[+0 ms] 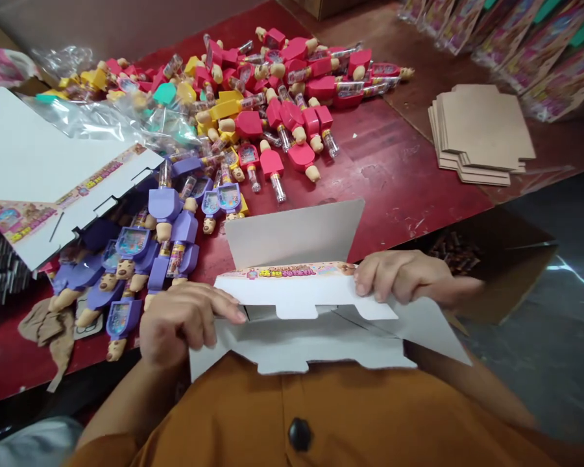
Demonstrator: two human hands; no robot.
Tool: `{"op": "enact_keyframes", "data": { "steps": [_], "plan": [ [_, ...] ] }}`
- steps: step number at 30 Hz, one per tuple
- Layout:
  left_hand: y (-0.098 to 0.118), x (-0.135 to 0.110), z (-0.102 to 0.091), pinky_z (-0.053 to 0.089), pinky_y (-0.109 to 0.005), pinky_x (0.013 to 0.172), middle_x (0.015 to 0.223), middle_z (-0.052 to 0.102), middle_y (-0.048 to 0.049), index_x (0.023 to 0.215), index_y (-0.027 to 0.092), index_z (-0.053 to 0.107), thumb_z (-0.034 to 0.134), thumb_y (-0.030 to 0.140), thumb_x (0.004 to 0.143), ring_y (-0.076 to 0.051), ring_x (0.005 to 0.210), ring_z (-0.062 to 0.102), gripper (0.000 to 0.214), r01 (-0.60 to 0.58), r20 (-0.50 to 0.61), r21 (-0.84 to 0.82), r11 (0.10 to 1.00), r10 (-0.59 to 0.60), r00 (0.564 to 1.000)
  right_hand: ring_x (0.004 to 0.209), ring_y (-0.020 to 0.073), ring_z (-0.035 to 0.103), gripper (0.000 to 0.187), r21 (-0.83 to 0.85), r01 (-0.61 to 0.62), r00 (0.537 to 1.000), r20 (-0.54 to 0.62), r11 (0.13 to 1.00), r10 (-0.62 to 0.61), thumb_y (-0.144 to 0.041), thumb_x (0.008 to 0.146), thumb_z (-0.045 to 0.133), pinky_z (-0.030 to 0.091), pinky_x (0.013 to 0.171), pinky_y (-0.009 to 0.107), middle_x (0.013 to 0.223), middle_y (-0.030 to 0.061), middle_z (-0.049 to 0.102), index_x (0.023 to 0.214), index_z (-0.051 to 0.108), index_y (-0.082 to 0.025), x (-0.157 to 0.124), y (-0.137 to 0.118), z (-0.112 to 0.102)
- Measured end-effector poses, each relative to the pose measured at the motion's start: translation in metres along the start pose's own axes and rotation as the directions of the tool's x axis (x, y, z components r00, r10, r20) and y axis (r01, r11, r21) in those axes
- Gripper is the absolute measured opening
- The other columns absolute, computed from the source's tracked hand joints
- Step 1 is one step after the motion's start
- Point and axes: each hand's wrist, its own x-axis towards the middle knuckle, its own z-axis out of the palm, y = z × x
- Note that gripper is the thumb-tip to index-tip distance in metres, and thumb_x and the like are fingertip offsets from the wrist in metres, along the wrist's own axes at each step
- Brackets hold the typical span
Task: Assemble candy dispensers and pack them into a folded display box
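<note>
Under the carton point(296, 295), the right hand point(411, 277) seemingly hides its thumb.

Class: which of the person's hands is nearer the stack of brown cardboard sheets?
Right. The right hand holds the white carton at its right end, with the stack of brown cardboard sheets beyond it to the right. The left hand holds the carton's left end, farther off, beside the purple toys.

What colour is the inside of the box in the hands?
The box is plain white inside, clearest in the head view.
</note>
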Motion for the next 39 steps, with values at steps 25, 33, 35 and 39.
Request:
{"op": "enact_keyframes", "data": {
  "steps": [25,33,35,39],
  "plan": [
    [0.006,0.084,0.034,0.045,-0.032,0.074,0.109,0.060,-0.0095,0.127,0.021,0.037,0.073,0.049,0.055,-0.028,0.097,0.057,0.085,0.274,0.301,0.860,0.431,-0.861,0.409,0.075,0.0165,0.059,0.040,-0.727,-0.561,0.197,0.347,0.395,0.917,-0.030,0.058,0.068,0.040,0.060,0.023,0.088,0.0004,0.064,0.094,0.055,-0.017,0.077,-0.006,0.024],
    [0.021,0.065,0.008,0.036,-0.036,0.093,0.109,0.062,-0.0053,0.088,0.022,0.064,0.059,0.046,0.078,-0.022,0.109,0.049,0.026,-0.203,0.565,0.534,0.821,-0.167,0.808,0.081,0.0190,0.058,0.054,-0.660,-0.655,0.123,0.387,0.367,0.914,-0.039,0.055,0.071,0.042,0.061,0.023,0.092,0.0017,0.063,0.101,0.054,-0.016,0.070,-0.007,-0.002],
    [0.026,0.050,0.000,0.037,-0.034,0.090,0.091,0.067,-0.0013,0.068,0.022,0.062,0.050,0.042,0.085,-0.018,0.097,0.054,0.029,-0.269,0.613,0.356,0.895,-0.007,0.790,0.080,0.0181,0.058,0.051,-0.666,-0.646,0.125,0.389,0.373,0.913,-0.036,0.057,0.070,0.041,0.060,0.022,0.092,0.0012,0.062,0.101,0.054,-0.017,0.067,-0.007,-0.004],
    [0.021,0.021,-0.003,0.039,-0.034,0.082,0.072,0.066,-0.0040,0.068,0.020,0.060,0.021,0.050,0.092,-0.016,0.078,0.057,0.055,-0.118,0.439,0.267,0.957,-0.012,0.898,0.078,0.0187,0.059,0.043,-0.678,-0.648,0.115,0.365,0.348,0.924,-0.034,0.059,0.069,0.041,0.060,0.024,0.089,0.0001,0.063,0.098,0.057,-0.019,0.066,-0.004,-0.008]
  ]
}}
